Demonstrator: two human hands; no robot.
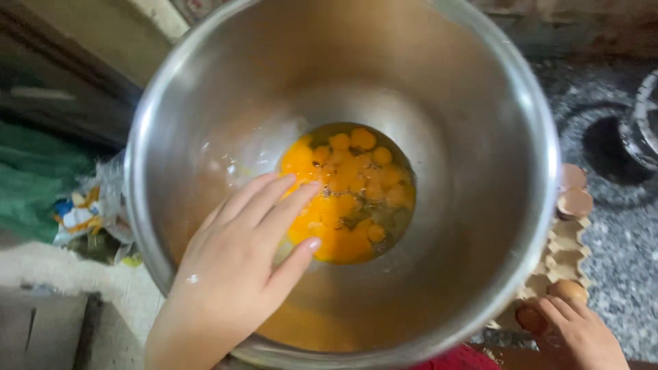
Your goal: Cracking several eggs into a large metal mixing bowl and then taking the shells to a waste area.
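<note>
Mostly the big steel bowl (480, 226) fills the view, its top rim cut off at the frame edge, so little of what it stands on can be seen. Off to the right a speckled grey stone counter (620, 233) shows, with a dark round thing at the far edge that is too cropped to name. A cardboard egg tray (565, 250) peeks out from behind the bowl's right side, holding broken shells (574, 202) and a whole brown egg (567, 289). To the left lie crumpled plastic wrappers (86, 216) and some green cloth, blurred. Down in the bowl's bottom sits a pool of cracked eggs (349, 195), many orange yolks crowded together. The left hand (236, 270) reaches over the near rim into the bowl, palm down, fingers spread loosely and holding nothing, the fingertips right at the edge of the yolks. The right hand (579, 332) is low in the corner, partly cut off, fingers resting on eggs at the near end of the tray; whether it grips one I cannot tell.
</note>
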